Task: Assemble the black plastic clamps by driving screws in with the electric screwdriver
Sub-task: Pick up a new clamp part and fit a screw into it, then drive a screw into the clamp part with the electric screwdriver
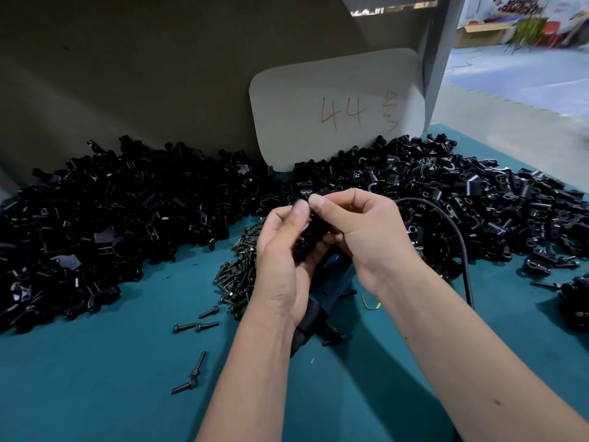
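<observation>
- While both hands meet mid-frame, left hand [280, 250] and right hand [357, 224] pinch one black clamp [314, 229] between curled fingers — part mostly hidden.
- Blue screwdriver [331, 279] lies on the green table [111, 378] under the hands, its cable [459, 247] arcing right.
- Screws [239, 275] heaped just left of the hands; a few loose nearer.
- Clamp piles [95, 224] left and right — white card [338, 106] marked "44" behind.
</observation>
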Demonstrator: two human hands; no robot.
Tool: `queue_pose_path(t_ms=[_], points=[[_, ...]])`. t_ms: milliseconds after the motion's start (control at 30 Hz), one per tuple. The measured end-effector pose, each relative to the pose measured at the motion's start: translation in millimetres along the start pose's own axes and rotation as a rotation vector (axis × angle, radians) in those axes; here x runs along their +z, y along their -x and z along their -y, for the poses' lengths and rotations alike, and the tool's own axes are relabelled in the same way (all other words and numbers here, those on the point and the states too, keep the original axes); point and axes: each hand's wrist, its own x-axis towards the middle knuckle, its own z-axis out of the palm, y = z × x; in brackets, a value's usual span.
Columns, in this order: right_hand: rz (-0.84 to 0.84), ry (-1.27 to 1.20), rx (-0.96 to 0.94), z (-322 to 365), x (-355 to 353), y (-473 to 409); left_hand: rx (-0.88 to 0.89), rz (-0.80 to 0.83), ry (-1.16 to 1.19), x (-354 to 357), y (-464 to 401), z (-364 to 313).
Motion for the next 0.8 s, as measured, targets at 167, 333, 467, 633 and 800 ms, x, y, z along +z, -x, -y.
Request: queue_pose_path(t_ms=[167,333,467,633,800], points=[[-0.023,0.408,-0.084,3,-1,0,-0.137,-0.197,-0.068,-6,-6,-2],[-0.225,1.419,-0.195,13,-15,2,-0.231,-0.232,0.208,-13,-8,-11],[-0.045,1.606,0.026,7,-15,4,-0.316,-0.204,0.239,-17,-9,-10],[0.007,1.46,0.094,-3,-12,6,-0.323,-0.187,0.192,-21,-10,-10],[-0.049,1.171,0.158,-2,-14,2,-0.307,-0.143,0.169,-20,-10,-9]])
